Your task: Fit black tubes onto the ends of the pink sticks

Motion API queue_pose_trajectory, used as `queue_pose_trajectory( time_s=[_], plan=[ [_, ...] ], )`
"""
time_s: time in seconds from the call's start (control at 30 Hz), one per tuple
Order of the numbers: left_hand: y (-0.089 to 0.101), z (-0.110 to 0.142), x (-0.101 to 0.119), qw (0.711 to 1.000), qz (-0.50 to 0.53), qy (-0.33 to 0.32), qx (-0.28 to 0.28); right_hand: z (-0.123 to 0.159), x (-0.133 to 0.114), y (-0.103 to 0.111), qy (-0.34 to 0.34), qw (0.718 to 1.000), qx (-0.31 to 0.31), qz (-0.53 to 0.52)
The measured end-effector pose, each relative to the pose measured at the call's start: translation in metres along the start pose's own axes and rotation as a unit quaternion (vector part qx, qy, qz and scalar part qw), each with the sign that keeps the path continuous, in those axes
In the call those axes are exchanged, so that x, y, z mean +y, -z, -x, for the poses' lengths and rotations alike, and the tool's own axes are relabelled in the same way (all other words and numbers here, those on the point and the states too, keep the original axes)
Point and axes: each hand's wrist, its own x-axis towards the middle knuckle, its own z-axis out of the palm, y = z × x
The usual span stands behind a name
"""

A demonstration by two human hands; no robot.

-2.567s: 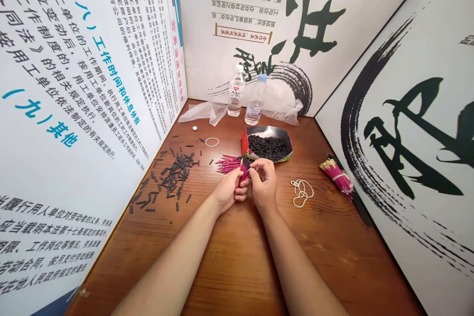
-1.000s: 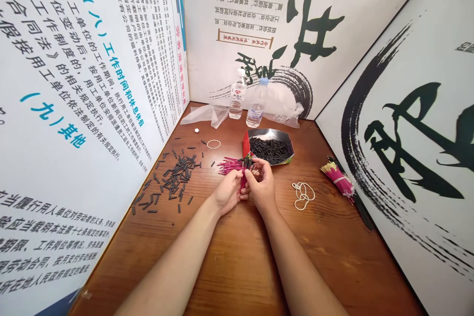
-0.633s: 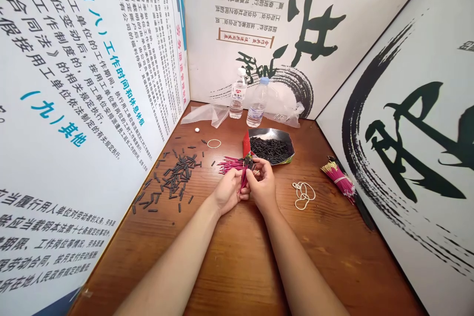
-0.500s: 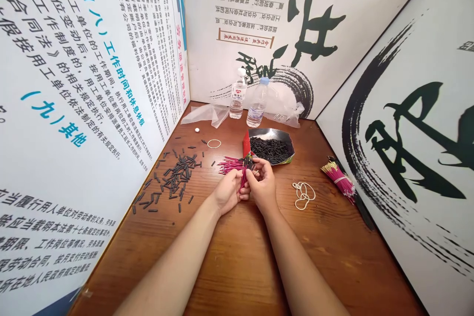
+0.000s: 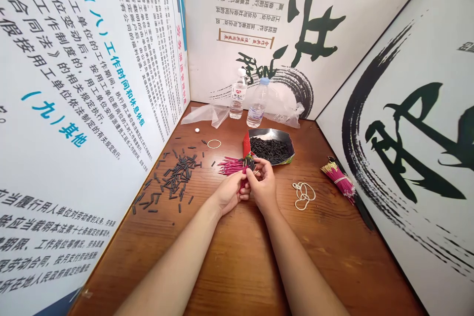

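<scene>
My left hand [image 5: 230, 192] is closed around a small bunch of thin pink wires with black sleeves [image 5: 249, 163] on their upper ends. Close against it, my right hand [image 5: 263, 183] pinches the same bunch near the sleeves, thumb towards me. The lower part of the bunch is mostly hidden by my fingers. Just beyond my left hand, more loose pink wires [image 5: 230, 165] lie on the table. An open box [image 5: 246, 144] holding many black sleeves [image 5: 272, 150] stands right behind my hands.
Loose black sleeves [image 5: 179, 175] are scattered at left on the wooden table [image 5: 237, 261]. A rubber band [image 5: 214, 143] lies behind them. Tangled bands [image 5: 304, 196] and a tied bundle of pink wires [image 5: 337, 177] lie at right. Two bottles [image 5: 256, 106] stand by the back panel.
My hands stay in the same place with the bunch. My fingers have shifted slightly, and less of the pink wire shows between them.
</scene>
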Motion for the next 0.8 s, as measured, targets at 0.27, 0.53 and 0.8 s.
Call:
queue_pose_trajectory(
  time_s=[0.27,0.53,0.8],
  plan=[
    [0.0019,-0.0020,-0.0004,1.000,0.012,-0.005,-0.012,0.0013,-0.0009,0.0040,0.073,0.994,-0.001,0.081],
    [-0.0003,-0.0004,0.0001,1.000,0.016,-0.009,-0.016,0.0008,0.0020,0.0052,0.100,0.989,-0.024,0.111],
    [-0.0003,-0.0008,0.0001,1.000,0.005,-0.009,-0.016,0.0020,-0.0033,0.0056,0.097,0.991,-0.008,0.091]
  ],
)
